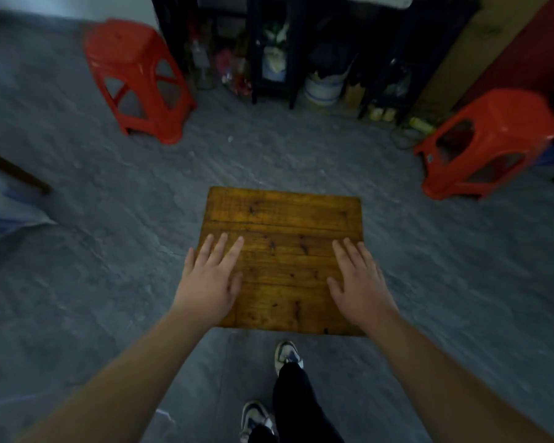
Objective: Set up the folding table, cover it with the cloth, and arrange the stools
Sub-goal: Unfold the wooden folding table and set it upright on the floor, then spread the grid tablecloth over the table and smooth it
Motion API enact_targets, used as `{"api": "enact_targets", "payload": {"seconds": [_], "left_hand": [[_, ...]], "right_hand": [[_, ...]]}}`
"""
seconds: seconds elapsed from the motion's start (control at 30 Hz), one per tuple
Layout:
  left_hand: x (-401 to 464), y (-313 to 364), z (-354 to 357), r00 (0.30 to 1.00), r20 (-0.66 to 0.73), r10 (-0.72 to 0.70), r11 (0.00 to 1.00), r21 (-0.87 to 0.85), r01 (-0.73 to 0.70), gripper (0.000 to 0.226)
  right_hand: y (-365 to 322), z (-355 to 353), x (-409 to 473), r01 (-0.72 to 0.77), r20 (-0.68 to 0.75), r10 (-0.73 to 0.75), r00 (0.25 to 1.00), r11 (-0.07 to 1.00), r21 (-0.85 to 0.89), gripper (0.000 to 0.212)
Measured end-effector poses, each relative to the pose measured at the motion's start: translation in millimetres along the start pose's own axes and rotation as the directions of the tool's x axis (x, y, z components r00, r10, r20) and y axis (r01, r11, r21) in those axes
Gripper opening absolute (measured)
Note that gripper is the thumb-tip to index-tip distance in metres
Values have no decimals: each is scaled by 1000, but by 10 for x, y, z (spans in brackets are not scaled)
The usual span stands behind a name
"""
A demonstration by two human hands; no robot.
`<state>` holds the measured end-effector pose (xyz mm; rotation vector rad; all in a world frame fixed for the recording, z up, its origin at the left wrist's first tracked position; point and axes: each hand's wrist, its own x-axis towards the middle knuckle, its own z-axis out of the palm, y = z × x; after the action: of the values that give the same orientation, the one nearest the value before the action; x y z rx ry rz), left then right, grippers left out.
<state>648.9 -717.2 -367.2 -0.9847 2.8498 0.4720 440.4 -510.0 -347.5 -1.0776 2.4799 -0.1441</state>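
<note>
Wooden bench (283, 219) standing on grey floor (109, 251), between two red stools (138, 81) (486, 145) farther back. Left hand (210, 279) and right hand (357, 282) spread flat, fingers wide, over bench's side edges, gripping nothing.

Head view: single wide-angle camera, worn high, tilted forward and steeply down.

Looks nearly straight down past both forearms onto a wooden table top (282, 260) at frame centre, near; grey floor (109, 282) fills most of the field. Shoes (287, 354) at the lower edge lie closest. A dark shelf unit (301, 43) along the upper edge lies farthest. Edges bowed and blurred. No second view.
</note>
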Motion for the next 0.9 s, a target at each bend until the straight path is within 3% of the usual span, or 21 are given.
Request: {"api": "enact_targets", "payload": {"seconds": [0.27, 0.47, 0.67, 0.9], "left_hand": [[-1154, 660, -1492, 984, -130, 120, 991, 68, -112, 70], [-1407, 1114, -1911, 968, -193, 158, 987, 55, -150, 67], [-1410, 1917, -1882, 968, -153, 200, 980, 49, -195, 67], [-1234, 3701, -1555, 919, -110, 378, 924, 97, -369, 68]], "right_hand": [[-337, -1250, -1519, 51, -279, -44, 959, 999, 18, 70], [-176, -1510, -2194, 63, -307, -69, 949, 998, -30, 69], [446, -1718, -2547, -44, -317, 33, 948, 999, -25, 70], [1828, -2061, -3035, -152, -354, 157, 922, 988, 42, 70]]}}
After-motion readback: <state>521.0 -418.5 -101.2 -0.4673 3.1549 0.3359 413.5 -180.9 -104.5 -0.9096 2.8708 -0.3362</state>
